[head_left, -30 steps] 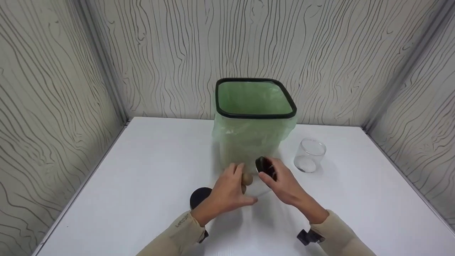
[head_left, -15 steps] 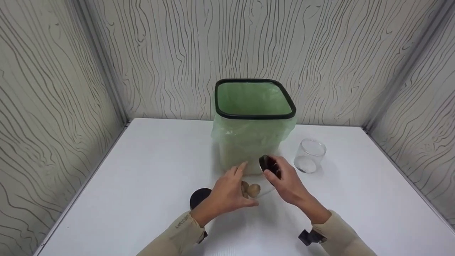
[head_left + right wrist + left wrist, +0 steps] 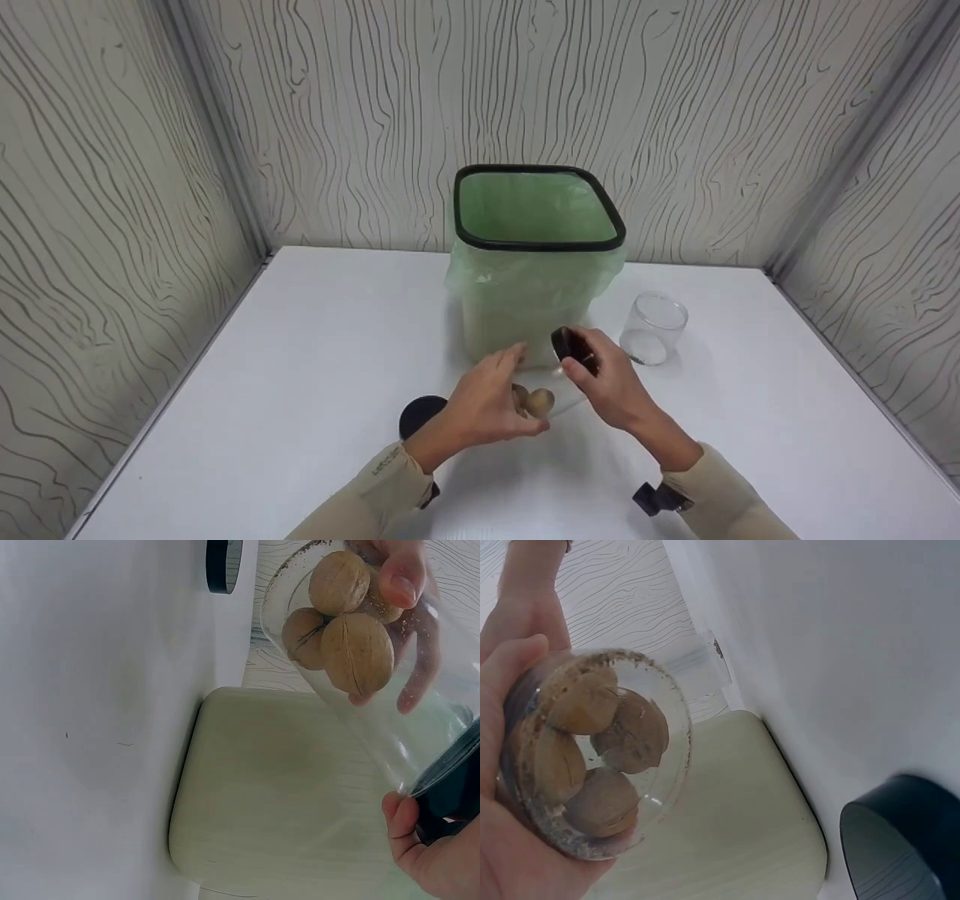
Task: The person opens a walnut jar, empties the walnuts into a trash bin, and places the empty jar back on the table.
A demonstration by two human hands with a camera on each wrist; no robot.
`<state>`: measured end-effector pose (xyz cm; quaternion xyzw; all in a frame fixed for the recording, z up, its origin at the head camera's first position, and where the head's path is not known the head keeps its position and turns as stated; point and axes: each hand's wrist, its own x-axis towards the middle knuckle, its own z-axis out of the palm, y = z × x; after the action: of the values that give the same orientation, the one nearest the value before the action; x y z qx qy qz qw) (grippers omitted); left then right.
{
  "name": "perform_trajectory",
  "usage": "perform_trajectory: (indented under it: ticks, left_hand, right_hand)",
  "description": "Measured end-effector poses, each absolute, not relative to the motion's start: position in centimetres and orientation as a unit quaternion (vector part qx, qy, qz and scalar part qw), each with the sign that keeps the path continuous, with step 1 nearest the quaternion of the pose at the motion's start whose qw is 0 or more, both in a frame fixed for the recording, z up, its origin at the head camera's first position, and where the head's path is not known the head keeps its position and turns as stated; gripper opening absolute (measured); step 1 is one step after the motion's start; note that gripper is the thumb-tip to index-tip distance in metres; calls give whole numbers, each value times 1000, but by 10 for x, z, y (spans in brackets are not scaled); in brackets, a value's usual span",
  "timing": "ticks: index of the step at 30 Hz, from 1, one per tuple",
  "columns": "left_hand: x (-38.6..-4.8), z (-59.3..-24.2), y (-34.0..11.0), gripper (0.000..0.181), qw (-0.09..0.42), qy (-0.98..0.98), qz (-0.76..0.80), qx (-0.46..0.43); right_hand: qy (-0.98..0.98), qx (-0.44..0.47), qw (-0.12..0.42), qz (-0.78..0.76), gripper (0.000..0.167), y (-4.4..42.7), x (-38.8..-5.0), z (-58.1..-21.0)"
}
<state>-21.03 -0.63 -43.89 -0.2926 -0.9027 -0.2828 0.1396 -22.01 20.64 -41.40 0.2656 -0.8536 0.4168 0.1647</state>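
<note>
While a black cap (image 3: 420, 412) lies on the table (image 3: 330, 337) near the left sleeve (image 3: 367, 487), perhaps to be out of the way, the left hand (image 3: 484, 401) grips the base end of a tilted clear jar (image 3: 394, 739), where walnuts (image 3: 358, 654) gather, seemingly to steady it. In front of the bin (image 3: 529, 311), the right hand (image 3: 611, 386) pinches a dark lid (image 3: 560, 345) at the jar's mouth, apparently bracing the opposite end; an uncovered glass jar (image 3: 654, 330) stands farther right, apart.

Walnuts (image 3: 358, 654) lie in a jar (image 3: 409, 731) before the bin (image 3: 517, 326), left of the cup (image 3: 654, 328).
</note>
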Motion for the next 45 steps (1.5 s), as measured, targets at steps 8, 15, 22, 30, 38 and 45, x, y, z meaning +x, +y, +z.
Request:
perform_trajectory:
  ticks: [8, 15, 22, 30, 38, 45]
  left_hand:
    - [-209, -435, -9, 93, 32, -879, -376, -292]
    - [-212, -437, -13, 84, -2, -862, -406, -302]
    - [-215, -438, -16, 91, -21, -848, -423, -320]
    - [-217, -438, -17, 94, -41, -838, -431, -330]
    - [-216, -438, -17, 94, -27, -849, -420, -320]
    - [-213, -441, -9, 97, 37, -881, -389, -267]
  right_hand:
    - [-841, 334, 179, 387, 53, 213, -223, -413]
    - [-832, 372, 169, 376, 55, 218, -225, -414]
    - [-821, 411, 152, 367, 63, 223, -225, -414]
    - [-809, 439, 133, 367, 70, 226, -224, -412]
    - [-813, 433, 95, 378, 73, 226, -220, -411]
    - [-868, 311, 95, 377, 77, 213, -215, -410]
